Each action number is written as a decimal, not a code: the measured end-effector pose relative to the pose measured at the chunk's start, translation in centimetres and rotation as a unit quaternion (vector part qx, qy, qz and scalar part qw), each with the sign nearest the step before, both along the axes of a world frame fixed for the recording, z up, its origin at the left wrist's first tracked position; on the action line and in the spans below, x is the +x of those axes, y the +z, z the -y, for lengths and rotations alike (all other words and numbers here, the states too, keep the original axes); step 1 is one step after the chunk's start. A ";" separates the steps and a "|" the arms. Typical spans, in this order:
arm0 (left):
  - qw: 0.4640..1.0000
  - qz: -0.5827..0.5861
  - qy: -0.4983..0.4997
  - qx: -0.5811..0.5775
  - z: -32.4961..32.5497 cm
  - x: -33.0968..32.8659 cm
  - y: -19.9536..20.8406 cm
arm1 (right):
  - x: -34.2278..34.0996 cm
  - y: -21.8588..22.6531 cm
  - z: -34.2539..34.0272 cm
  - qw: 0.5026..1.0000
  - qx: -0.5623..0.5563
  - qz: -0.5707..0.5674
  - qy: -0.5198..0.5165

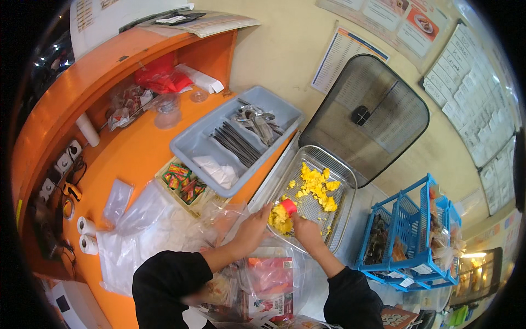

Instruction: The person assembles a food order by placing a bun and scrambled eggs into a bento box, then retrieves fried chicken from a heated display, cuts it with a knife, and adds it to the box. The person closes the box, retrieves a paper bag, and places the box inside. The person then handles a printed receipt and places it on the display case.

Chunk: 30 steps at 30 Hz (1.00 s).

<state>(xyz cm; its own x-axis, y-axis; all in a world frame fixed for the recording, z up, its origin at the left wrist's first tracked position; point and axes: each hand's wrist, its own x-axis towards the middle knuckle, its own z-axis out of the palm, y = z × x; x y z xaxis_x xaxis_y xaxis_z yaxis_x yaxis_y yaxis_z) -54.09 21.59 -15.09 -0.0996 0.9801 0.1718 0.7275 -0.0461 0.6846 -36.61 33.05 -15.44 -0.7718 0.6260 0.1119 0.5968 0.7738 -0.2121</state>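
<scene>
A metal tray [346,219] with a perforated floor stands in front of me, holding crumbly yellow food [318,185] that looks like scrambled egg. My right hand [308,232] is closed at the tray's near side, around a small red tool [288,206] whose exact kind I cannot make out. More yellow crumbs [280,223] lie beneath the red piece in the near left corner. At that corner my left hand [253,229] is closed too, fingertips by the rim; what it grips is hidden. Below both hands are clear plastic bags with red printed packets [269,274].
A grey divided bin [186,154] holds dark straws and wrapped cutlery. Beside it sits a box of colourful sachets [183,183]. A mesh cover [364,118] leans on the wall. Blue baskets [408,236] stand right. Plastic bags [137,241] cover part of the orange counter [104,175].
</scene>
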 end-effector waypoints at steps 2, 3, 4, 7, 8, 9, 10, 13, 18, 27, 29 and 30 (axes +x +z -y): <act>1.000 0.005 0.005 0.002 0.1 0.1 0.1 | -0.7 0.0 1.2 0.999 -0.028 -0.007 0.038; 1.000 0.006 0.009 0.005 0.1 0.1 0.1 | -1.0 0.2 1.7 0.998 -0.034 -0.012 0.055; 1.000 0.005 0.014 0.013 0.1 0.2 0.1 | -1.3 0.3 2.2 0.995 -0.082 0.011 0.060; 1.000 0.000 0.020 -0.009 0.2 0.2 0.2 | -1.5 1.3 2.8 0.985 -0.157 0.067 0.035; 1.000 0.005 0.015 -0.011 0.2 0.2 0.2 | -1.4 1.6 3.0 0.984 -0.165 0.047 0.036; 1.000 0.003 0.014 0.006 0.2 0.2 0.3 | -1.1 1.8 3.1 0.984 -0.170 0.031 0.037; 1.000 -0.004 0.014 0.026 0.3 0.2 0.4 | -0.9 2.0 3.2 0.983 -0.180 0.017 0.039; 0.999 -0.011 0.017 0.041 0.3 0.2 0.6 | 0.1 2.0 3.1 0.971 -0.211 -0.097 0.056; 1.000 0.006 0.016 -0.006 0.3 0.3 0.8 | 1.5 1.0 1.8 0.895 -0.407 -0.184 -0.021; 0.997 0.026 0.028 -0.069 0.2 0.5 2.3 | 4.5 4.4 1.4 0.730 -0.620 -0.262 -0.117; 0.996 0.039 0.017 -0.081 0.3 0.3 2.8 | 6.2 7.0 2.6 0.732 -0.597 -0.304 -0.128; 0.996 0.046 0.006 -0.082 0.4 0.1 3.1 | 7.7 8.7 3.7 0.728 -0.585 -0.329 -0.141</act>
